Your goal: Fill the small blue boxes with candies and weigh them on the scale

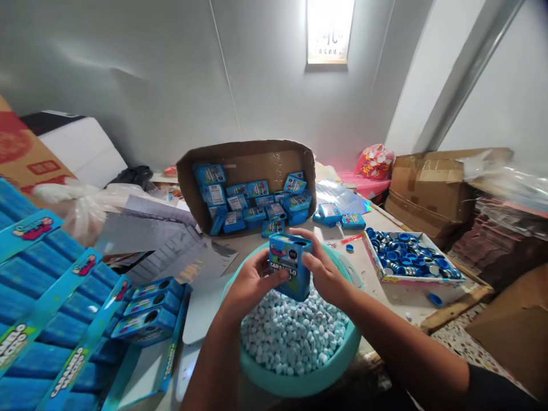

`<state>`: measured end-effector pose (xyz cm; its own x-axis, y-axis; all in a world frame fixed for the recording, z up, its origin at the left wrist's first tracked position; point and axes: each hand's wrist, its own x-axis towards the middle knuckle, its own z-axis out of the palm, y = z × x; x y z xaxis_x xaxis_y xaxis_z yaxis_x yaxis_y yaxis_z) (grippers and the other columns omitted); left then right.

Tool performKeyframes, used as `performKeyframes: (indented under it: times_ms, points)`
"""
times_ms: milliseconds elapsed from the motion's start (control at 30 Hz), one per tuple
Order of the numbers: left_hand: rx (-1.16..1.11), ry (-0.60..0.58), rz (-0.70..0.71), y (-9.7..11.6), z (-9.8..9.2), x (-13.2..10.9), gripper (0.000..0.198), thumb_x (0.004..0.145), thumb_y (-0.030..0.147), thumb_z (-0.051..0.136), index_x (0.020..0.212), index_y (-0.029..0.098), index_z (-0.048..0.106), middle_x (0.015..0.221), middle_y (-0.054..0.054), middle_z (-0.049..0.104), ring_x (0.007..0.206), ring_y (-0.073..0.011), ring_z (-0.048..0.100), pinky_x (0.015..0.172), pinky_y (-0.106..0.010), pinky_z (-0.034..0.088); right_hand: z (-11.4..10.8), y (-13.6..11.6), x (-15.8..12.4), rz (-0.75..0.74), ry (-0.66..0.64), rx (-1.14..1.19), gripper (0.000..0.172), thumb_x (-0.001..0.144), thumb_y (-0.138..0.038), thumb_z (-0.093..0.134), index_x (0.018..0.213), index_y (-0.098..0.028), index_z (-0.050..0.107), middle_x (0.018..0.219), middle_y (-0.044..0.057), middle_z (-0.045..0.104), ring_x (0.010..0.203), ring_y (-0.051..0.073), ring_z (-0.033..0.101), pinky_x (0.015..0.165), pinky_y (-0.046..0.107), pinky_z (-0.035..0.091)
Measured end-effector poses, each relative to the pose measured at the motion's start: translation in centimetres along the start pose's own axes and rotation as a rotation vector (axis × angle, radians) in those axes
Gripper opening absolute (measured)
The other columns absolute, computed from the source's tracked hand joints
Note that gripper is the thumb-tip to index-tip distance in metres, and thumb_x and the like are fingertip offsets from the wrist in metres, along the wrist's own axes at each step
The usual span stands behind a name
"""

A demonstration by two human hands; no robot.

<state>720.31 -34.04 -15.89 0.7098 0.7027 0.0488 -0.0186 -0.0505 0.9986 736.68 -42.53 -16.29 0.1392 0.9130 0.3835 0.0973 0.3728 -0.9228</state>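
- Head view: the left hand [250,282] and the right hand [326,274] hold a blue box [290,267] between them. The fingers of both are clamped on it, left ones on its near side and front, right ones over its far side and top edge.
- The blue box is upright, just above a teal bowl [356,337] heaped with pale blue candies [291,334] that lie below the fingers.
- It is a small printed cardboard pack with a bright logo. Its top seems to have a round opening, though that part is blurred.
- It is likely light and thin-walled and would dent under a hard squeeze, so the narrow side faces are the safest hold.
- Beyond the fingers, an open carton [246,162] tipped on its side holds more packs.
- To the right of the fingers, a tray [387,275] of blue caps sits on the counter [363,257].
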Motion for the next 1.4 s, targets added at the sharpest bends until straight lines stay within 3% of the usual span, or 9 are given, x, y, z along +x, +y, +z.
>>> performKeyframes:
  times_ms: [100, 267, 367, 500, 633, 733, 867, 1100, 1400]
  points:
    - [0.07, 0.227, -0.026, -1.4, -0.9, 0.7, 0.059, 0.068, 0.049, 0.083, 0.111, 0.017, 0.058, 0.108, -0.011, 0.073, 0.1, -0.028, 0.07, 0.088, -0.041, 0.056, -1.4, 1.4, 0.3, 0.13, 0.104, -0.331, 0.054, 0.096, -0.054, 0.046, 0.141, -0.025, 0.043, 0.146, 0.012, 0.053, 0.137, 0.028, 0.048, 0.114, 0.052, 0.037]
    - [0.315, 0.414, -0.083, -3.7, -2.2, 0.7, 0.056, 0.069, 0.049, 0.081, 0.109, 0.018, 0.056, 0.106, -0.01, 0.074, 0.097, -0.0273, 0.071, 0.087, -0.041, 0.055, -2.7, 2.7, -0.3, 0.356, -0.281, -0.836, 0.09, 0.077, -0.072, 0.064, 0.15, -0.022, 0.045, 0.164, 0.017, 0.027, 0.153, 0.038, 0.016, 0.122, 0.059, 0.019]
    - [0.361, 0.459, -0.119, -3.5, -2.0, 0.6, 0.055, 0.068, 0.051, 0.079, 0.106, 0.018, 0.055, 0.098, -0.01, 0.075, 0.091, -0.0282, 0.072, 0.08, -0.04, 0.056, -2.6, 2.6, -0.6, 0.34, -0.373, -0.955, 0.103, 0.068, -0.078, 0.07, 0.152, -0.025, 0.043, 0.165, 0.016, 0.024, 0.153, 0.039, 0.016, 0.122, 0.057, 0.019]
    - [0.469, 0.535, -0.131, -2.5, -2.1, -0.7, 0.05, 0.068, 0.052, 0.078, 0.105, 0.023, 0.059, 0.099, -0.005, 0.075, 0.093, -0.0285, 0.071, 0.082, -0.041, 0.055, -2.9, 2.4, -0.6, 0.323, -0.398, -0.949, 0.101, 0.069, -0.078, 0.069, 0.152, -0.029, 0.042, 0.165, 0.011, 0.027, 0.153, 0.036, 0.019, 0.123, 0.054, 0.021]
    - [0.603, 0.652, -0.095, -3.2, -4.0, -3.0, 0.057, 0.065, 0.062, 0.076, 0.108, 0.026, 0.064, 0.108, -0.005, 0.074, 0.106, -0.0321, 0.068, 0.093, -0.047, 0.052, -3.2, 2.2, -0.6, 0.353, -0.389, -0.907, 0.099, 0.069, -0.073, 0.073, 0.152, -0.028, 0.043, 0.165, 0.01, 0.026, 0.153, 0.036, 0.017, 0.123, 0.054, 0.02]
    - [0.43, 0.616, -0.188, -4.7, -5.5, -4.0, 0.059, 0.063, 0.061, 0.078, 0.107, 0.023, 0.064, 0.104, -0.007, 0.075, 0.103, -0.0323, 0.07, 0.09, -0.045, 0.055, -3.2, 2.1, -0.6, 0.361, -0.391, -0.871, 0.099, 0.069, -0.071, 0.075, 0.152, -0.027, 0.044, 0.165, 0.012, 0.026, 0.153, 0.037, 0.016, 0.123, 0.057, 0.019]
    - [0.254, 0.586, -0.224, -5.6, -5.9, -3.8, 0.057, 0.067, 0.055, 0.079, 0.11, 0.022, 0.062, 0.106, -0.008, 0.076, 0.104, -0.0304, 0.071, 0.094, -0.046, 0.055, -3.4, 2.2, -0.4, 0.356, -0.399, -0.835, 0.1, 0.067, -0.073, 0.075, 0.151, -0.027, 0.045, 0.165, 0.013, 0.025, 0.153, 0.038, 0.014, 0.123, 0.059, 0.018]
    - [0.014, 0.695, -0.194, -5.3, -4.6, -3.5, 0.058, 0.061, 0.038, 0.087, 0.111, 0.021, 0.061, 0.108, -0.007, 0.076, 0.099, -0.0244, 0.073, 0.092, -0.039, 0.058, -4.0, 2.9, -0.1, 0.307, -0.443, -0.846, 0.101, 0.068, -0.076, 0.071, 0.152, -0.028, 0.042, 0.165, 0.014, 0.025, 0.153, 0.039, 0.014, 0.122, 0.059, 0.018]
    - [0.152, 0.731, -0.102, -5.0, -0.6, -3.5, 0.054, 0.064, 0.041, 0.086, 0.109, 0.019, 0.067, 0.103, -0.006, 0.075, 0.095, -0.023, 0.071, 0.085, -0.033, 0.057, -7.1, 4.0, 0.1, 0.183, -0.449, -0.838, 0.091, 0.07, -0.071, 0.073, 0.147, -0.028, 0.05, 0.159, 0.014, 0.036, 0.147, 0.041, 0.029, 0.119, 0.063, 0.024]
